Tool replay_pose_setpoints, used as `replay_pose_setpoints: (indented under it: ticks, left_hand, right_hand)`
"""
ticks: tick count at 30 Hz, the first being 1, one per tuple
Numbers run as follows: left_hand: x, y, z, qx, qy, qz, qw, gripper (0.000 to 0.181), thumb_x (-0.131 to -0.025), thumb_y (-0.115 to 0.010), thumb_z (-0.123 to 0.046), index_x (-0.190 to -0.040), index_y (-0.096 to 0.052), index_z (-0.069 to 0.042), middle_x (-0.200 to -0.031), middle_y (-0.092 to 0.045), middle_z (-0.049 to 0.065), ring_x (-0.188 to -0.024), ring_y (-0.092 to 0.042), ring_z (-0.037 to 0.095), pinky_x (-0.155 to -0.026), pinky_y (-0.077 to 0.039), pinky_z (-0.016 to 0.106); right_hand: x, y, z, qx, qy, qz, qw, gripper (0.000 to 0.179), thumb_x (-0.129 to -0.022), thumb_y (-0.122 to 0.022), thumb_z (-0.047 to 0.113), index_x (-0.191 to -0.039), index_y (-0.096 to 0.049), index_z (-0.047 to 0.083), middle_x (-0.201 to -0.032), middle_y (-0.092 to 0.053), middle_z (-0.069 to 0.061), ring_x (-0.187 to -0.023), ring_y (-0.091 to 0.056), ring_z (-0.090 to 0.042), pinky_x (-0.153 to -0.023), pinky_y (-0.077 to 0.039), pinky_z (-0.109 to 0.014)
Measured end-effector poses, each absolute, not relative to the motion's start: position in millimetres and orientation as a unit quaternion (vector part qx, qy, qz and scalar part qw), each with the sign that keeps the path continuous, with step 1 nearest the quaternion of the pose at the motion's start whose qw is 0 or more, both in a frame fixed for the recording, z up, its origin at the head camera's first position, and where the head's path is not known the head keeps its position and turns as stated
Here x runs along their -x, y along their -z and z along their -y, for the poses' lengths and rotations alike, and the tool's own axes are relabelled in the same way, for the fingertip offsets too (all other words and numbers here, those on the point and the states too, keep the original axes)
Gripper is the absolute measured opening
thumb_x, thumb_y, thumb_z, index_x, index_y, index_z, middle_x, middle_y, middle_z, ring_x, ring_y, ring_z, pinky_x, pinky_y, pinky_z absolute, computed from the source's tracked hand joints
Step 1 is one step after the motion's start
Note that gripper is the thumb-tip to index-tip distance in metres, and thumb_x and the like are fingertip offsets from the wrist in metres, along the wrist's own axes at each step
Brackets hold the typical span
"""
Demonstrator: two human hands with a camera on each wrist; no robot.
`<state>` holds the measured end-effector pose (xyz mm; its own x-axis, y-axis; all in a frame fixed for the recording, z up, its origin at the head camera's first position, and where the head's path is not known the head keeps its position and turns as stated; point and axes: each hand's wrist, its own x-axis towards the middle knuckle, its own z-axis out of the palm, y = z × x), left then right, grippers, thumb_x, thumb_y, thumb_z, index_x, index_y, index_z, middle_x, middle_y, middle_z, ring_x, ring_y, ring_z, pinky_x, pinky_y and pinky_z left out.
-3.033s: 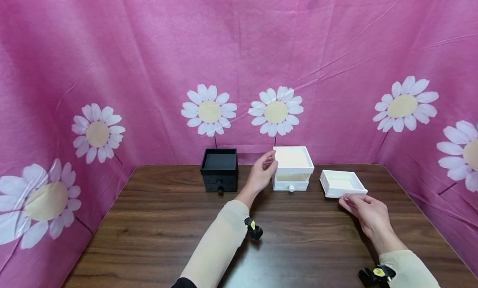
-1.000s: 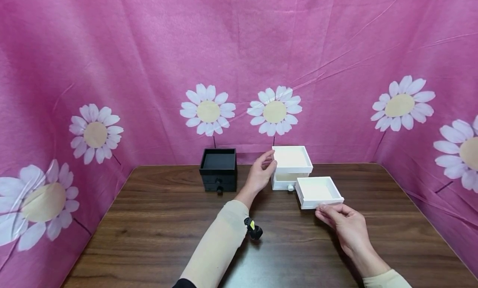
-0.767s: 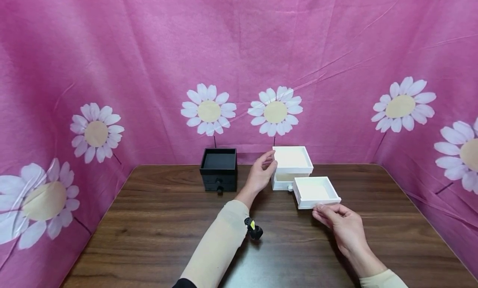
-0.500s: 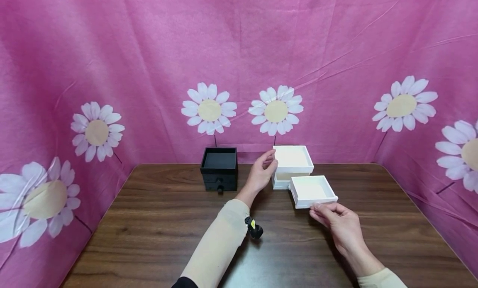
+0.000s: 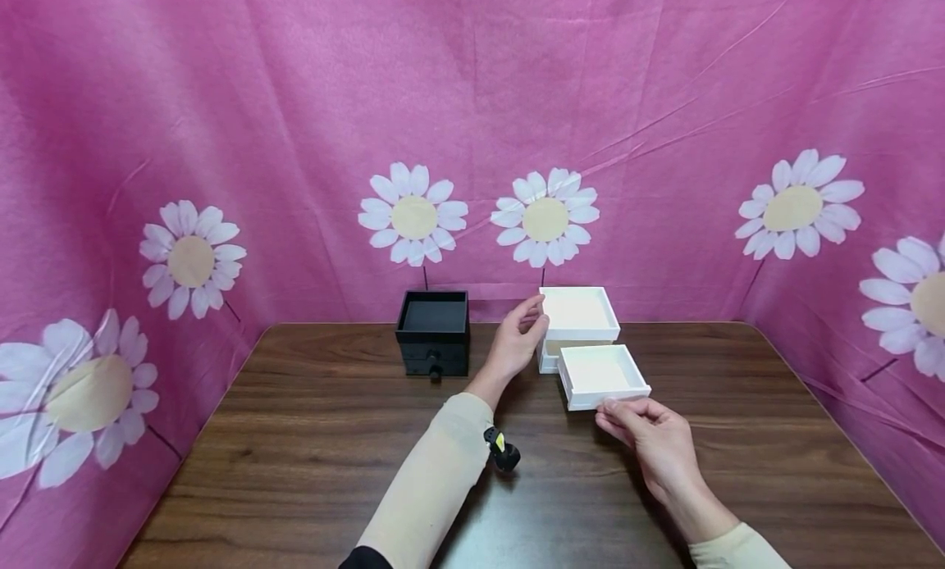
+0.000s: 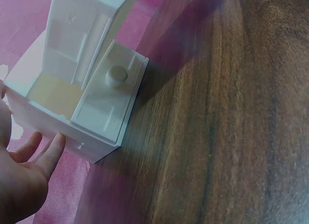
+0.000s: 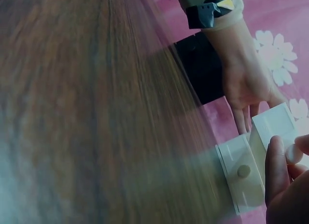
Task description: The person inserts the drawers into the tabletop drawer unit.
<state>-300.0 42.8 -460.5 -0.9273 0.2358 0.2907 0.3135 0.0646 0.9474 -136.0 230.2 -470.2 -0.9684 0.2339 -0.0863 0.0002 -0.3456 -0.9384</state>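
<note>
A small white drawer box (image 5: 579, 313) stands at the table's back, right of centre. Its lower drawer (image 6: 104, 105) is in place, with a round knob (image 6: 116, 77) on the front. Above that, the upper slot is an open gap. My right hand (image 5: 660, 450) pinches the round knob (image 7: 293, 154) of a loose white drawer (image 5: 603, 370), holding it raised in front of the slot. The drawer's inside looks bare. My left hand (image 5: 511, 343) rests its fairly straight fingers (image 6: 54, 154) against the box's left side.
To the left stands a black drawer box (image 5: 433, 331) with two knobs on its front. The brown wooden table (image 5: 310, 471) reaches back to a pink cloth (image 5: 472, 102) printed with white daisies, which also hangs at both sides.
My right hand has carried the loose drawer leftward from the right of the white box to the front of its upper slot. My left hand has stayed at the box's side.
</note>
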Motion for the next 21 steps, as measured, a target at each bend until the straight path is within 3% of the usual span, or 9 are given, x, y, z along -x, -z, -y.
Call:
replay_pose_setpoints:
  ticks: [13, 19, 21]
  left_hand:
    - [301, 464, -41, 0.200, 0.664, 0.720, 0.029, 0.046, -0.107, -0.061, -0.015, -0.152, -0.059, -0.002, -0.139, -0.064, 0.029, -0.132, -0.062, 0.043, -0.117, -0.054, 0.047]
    - [300, 465, -41, 0.215, 0.646, 0.730, 0.052, 0.046, -0.108, -0.060, -0.020, -0.152, -0.060, -0.004, -0.136, -0.067, 0.024, -0.128, -0.066, 0.033, -0.113, -0.057, 0.036]
    - [300, 465, -41, 0.214, 0.649, 0.729, 0.048, 0.046, -0.108, -0.060, -0.019, -0.152, -0.060, -0.004, -0.137, -0.067, 0.024, -0.129, -0.065, 0.034, -0.114, -0.056, 0.038]
  right_hand:
    - [143, 473, -213, 0.108, -0.816, 0.561, 0.081, 0.026, -0.097, -0.071, -0.012, -0.079, -0.072, 0.007, -0.086, -0.083, -0.005, -0.079, -0.081, -0.015, -0.081, -0.069, -0.032]
    - [147, 474, -210, 0.116, -0.815, 0.561, 0.088, 0.026, -0.096, -0.072, -0.012, -0.078, -0.071, 0.006, -0.085, -0.083, -0.005, -0.080, -0.082, -0.016, -0.081, -0.069, -0.032]
    - [148, 474, -210, 0.119, -0.814, 0.562, 0.085, 0.026, -0.096, -0.072, -0.012, -0.078, -0.071, 0.006, -0.085, -0.083, -0.004, -0.080, -0.082, -0.016, -0.082, -0.069, -0.032]
